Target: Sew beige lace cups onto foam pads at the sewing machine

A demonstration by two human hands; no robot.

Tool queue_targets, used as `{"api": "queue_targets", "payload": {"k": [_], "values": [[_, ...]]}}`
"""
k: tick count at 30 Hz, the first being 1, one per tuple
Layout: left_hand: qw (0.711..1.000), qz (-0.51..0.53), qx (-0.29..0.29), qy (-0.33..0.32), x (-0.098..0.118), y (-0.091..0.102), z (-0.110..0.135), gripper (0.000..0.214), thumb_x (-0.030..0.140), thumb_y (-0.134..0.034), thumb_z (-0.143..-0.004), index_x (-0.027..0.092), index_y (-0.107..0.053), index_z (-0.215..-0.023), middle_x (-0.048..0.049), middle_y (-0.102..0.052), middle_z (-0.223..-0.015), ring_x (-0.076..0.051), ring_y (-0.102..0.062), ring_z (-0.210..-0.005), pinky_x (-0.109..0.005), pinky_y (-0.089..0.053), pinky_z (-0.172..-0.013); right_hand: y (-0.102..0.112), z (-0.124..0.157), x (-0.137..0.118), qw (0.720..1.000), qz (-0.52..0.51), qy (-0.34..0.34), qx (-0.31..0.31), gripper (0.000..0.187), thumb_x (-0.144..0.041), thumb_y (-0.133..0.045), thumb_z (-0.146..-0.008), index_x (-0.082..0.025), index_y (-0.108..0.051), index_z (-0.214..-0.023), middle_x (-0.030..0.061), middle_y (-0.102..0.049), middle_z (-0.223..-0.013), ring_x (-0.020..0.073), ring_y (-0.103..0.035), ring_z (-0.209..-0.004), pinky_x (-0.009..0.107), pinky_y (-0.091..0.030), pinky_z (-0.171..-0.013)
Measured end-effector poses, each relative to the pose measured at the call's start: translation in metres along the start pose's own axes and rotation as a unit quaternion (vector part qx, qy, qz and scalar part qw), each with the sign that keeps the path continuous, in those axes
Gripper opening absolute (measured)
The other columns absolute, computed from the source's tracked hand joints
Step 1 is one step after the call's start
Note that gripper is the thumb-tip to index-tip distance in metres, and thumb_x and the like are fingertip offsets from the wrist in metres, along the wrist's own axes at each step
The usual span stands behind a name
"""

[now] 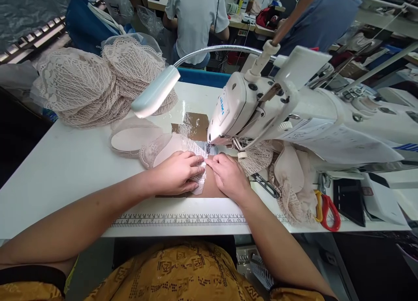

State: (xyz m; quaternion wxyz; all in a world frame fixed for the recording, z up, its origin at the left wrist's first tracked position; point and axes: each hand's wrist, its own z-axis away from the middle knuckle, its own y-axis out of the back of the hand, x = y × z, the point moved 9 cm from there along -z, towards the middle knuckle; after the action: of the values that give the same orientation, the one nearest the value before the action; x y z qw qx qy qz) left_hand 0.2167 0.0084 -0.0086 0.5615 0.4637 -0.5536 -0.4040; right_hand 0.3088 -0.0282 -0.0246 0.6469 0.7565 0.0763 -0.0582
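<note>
— Lace piece (173,145): location?
— On the tabletop (81,162), edge near the sewing machine (228,105).
— Left hand (178,172)?
— Laid flat upon the lace piece, thumb apart.
— Right hand (228,175)?
— Fingers curled, close beside the left hand's fingertips; whether gripping, cannot tell.

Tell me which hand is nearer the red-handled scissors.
Right. The right hand is left of the red-handled scissors, across the bunched lace; the left hand, on the lace fabric, is farther left, beyond the right hand.
</note>
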Motion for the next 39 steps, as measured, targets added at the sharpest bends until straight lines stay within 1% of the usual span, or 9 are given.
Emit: {"api": "queue_targets", "payload": {"k": [5, 12, 20, 27, 31, 34, 39], "values": [[1.000, -0.006, 0.000, 0.016, 0.000, -0.001, -0.004, 0.039, 0.036, -0.056, -0.089, 0.016, -0.062, -0.122, -0.0155, -0.055, -0.132, -0.031, -0.052, -0.113, -0.047, -0.046, -0.093, 0.000, -0.003, 0.004, 1.000, 0.014, -0.024, -0.004, 0.041, -0.007, -0.043, -0.088, -0.021, -0.067, -0.119, 0.0062, -0.064, -0.095, 0.0193, -0.053, -0.081, 0.031, -0.038, -0.075], [0.999, -0.017, 0.003, 0.027, 0.001, -0.002, -0.010, 0.038, 0.036, -0.055, -0.090, 0.017, -0.061, -0.122, -0.0153, -0.054, -0.130, -0.031, -0.052, -0.112, -0.046, -0.046, -0.090, 0.000, -0.005, 0.008, 0.998, 0.025, -0.049, -0.014, 0.040, -0.011, -0.042, -0.090, -0.020, -0.065, -0.122, 0.0069, -0.065, -0.097, 0.0204, -0.054, -0.081, 0.032, -0.038, -0.075], [0.999, -0.034, 0.002, 0.041, 0.002, -0.001, -0.017, 0.038, 0.036, -0.050, -0.092, 0.014, -0.059, -0.121, -0.0166, -0.054, -0.128, -0.030, -0.052, -0.106, -0.044, -0.046, -0.087, 0.001, -0.005, 0.009, 0.999, 0.020, -0.048, -0.009, 0.041, -0.008, -0.042, -0.089, -0.020, -0.065, -0.120, 0.0074, -0.065, -0.098, 0.0210, -0.055, -0.085, 0.031, -0.039, -0.075], [0.998, -0.032, -0.008, 0.053, 0.002, -0.003, -0.018, 0.042, 0.035, -0.049, -0.092, 0.013, -0.056, -0.127, -0.0178, -0.053, -0.131, -0.032, -0.051, -0.112, -0.046, -0.045, -0.091, 0.002, -0.004, 0.010, 0.999, 0.019, -0.042, -0.002, 0.039, -0.011, -0.043, -0.090, -0.020, -0.065, -0.121, 0.0074, -0.066, -0.098, 0.0216, -0.054, -0.087, 0.031, -0.038, -0.075], [0.999, -0.015, -0.003, 0.038, 0.003, 0.000, -0.015, 0.040, 0.035, -0.053, -0.091, 0.014, -0.058, -0.124, -0.0174, -0.055, -0.127, -0.031, -0.051, -0.112, -0.044, -0.046, -0.091, 0.002, -0.003, 0.007, 0.999, 0.028, -0.031, -0.006, 0.041, -0.008, -0.043, -0.088, -0.021, -0.066, -0.118, 0.0065, -0.065, -0.094, 0.0210, -0.054, -0.084, 0.031, -0.037, -0.073], [1.000, 0.001, -0.005, 0.024, 0.004, 0.002, -0.012, 0.037, 0.034, -0.056, -0.089, 0.015, -0.060, -0.120, -0.0157, -0.057, -0.126, -0.030, -0.052, -0.111, -0.043, -0.047, -0.092, 0.002, -0.001, 0.006, 0.999, 0.033, -0.026, -0.007, 0.041, -0.008, -0.043, -0.089, -0.022, -0.065, -0.120, 0.0064, -0.064, -0.094, 0.0205, -0.053, -0.082, 0.031, -0.036, -0.073], [1.000, -0.019, -0.007, 0.023, 0.002, 0.000, -0.011, 0.039, 0.033, -0.056, -0.089, 0.015, -0.060, -0.123, -0.0150, -0.055, -0.132, -0.030, -0.052, -0.112, -0.044, -0.047, -0.093, 0.000, -0.003, 0.006, 0.998, 0.049, -0.030, -0.008, 0.041, -0.009, -0.042, -0.089, -0.021, -0.066, -0.120, 0.0069, -0.065, -0.094, 0.0208, -0.053, -0.080, 0.032, -0.036, -0.072]]}}
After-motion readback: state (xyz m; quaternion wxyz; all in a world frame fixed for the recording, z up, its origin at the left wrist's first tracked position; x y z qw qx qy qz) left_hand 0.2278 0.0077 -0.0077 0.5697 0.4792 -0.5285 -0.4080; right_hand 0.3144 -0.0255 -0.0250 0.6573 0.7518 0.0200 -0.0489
